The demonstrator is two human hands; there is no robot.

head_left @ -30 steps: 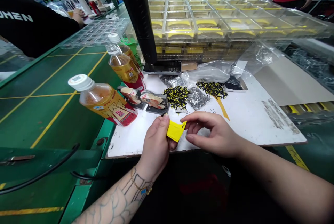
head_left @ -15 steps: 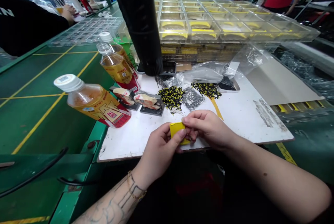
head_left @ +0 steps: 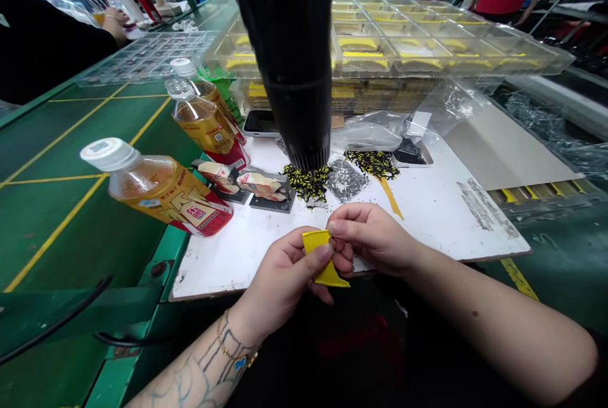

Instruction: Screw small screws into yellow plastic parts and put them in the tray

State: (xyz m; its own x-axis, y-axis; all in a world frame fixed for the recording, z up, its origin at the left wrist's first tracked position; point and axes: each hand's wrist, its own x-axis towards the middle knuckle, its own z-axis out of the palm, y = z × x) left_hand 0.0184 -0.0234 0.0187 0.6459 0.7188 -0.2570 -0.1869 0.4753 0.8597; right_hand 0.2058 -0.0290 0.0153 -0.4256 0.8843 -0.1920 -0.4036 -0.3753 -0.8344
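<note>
Over the front edge of the white board (head_left: pixel 266 256), my left hand (head_left: pixel 280 281) grips a small yellow plastic piece (head_left: pixel 315 241) with a curved side, thumb across its face. My right hand (head_left: pixel 375 237) is closed, thumb and forefinger pinching at the piece's upper right edge. Whether a smaller part sits between those fingertips is hidden. Just beyond my hands lie a pile of small black-and-yellow parts (head_left: pixel 308 187) and a bag of tiny dark pieces (head_left: pixel 348 180). Above them hangs a black cylindrical tool (head_left: pixel 294 72), tip down, covering part of the view.
Drink bottles (head_left: pixel 166 192) stand at the left beside two dark blocks with taped tops (head_left: pixel 266 189). Stacked clear trays (head_left: pixel 394 59) with yellow pieces fill the back. A second parts pile (head_left: pixel 373 162) and a cardboard sheet (head_left: pixel 508 148) lie right. Other people are nearby.
The yellow piece has turned in my fingers, so its curved side and lower corner now show. The hanging tool appears farther right and lower, covering more of the trays.
</note>
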